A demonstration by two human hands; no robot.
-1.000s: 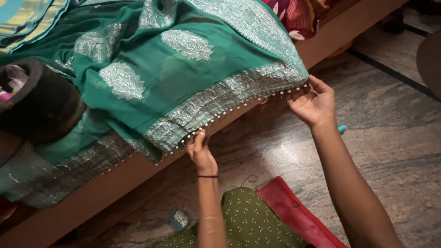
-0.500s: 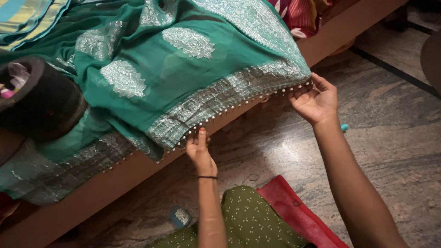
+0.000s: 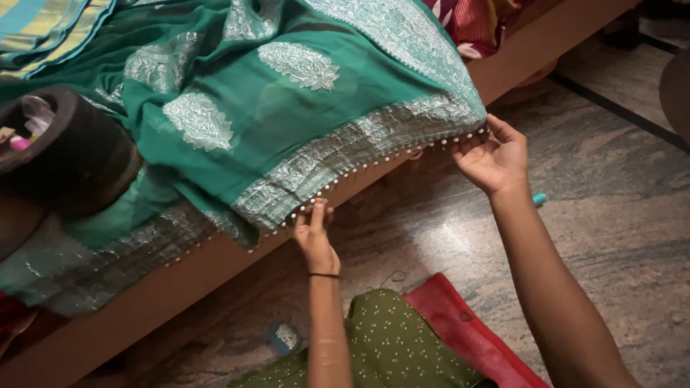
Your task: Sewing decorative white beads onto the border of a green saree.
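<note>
A green cloth with silver woven motifs lies spread over a wooden bed edge. Its silver border carries a row of small white beads along the hem. My left hand pinches the beaded hem near the border's lower left end. My right hand grips the same hem at its right corner, palm up, fingers curled under the fabric. The border stretches taut between the two hands. A thin black band circles my left wrist.
A dark round container with small items sits on the bed at left. Striped cloth lies at top left, red patterned fabric at top right. A red cloth and my green dotted garment cover the stone floor.
Both hands stay on the hem; the right hand has shifted slightly, keeping the border stretched. Little else differs.
</note>
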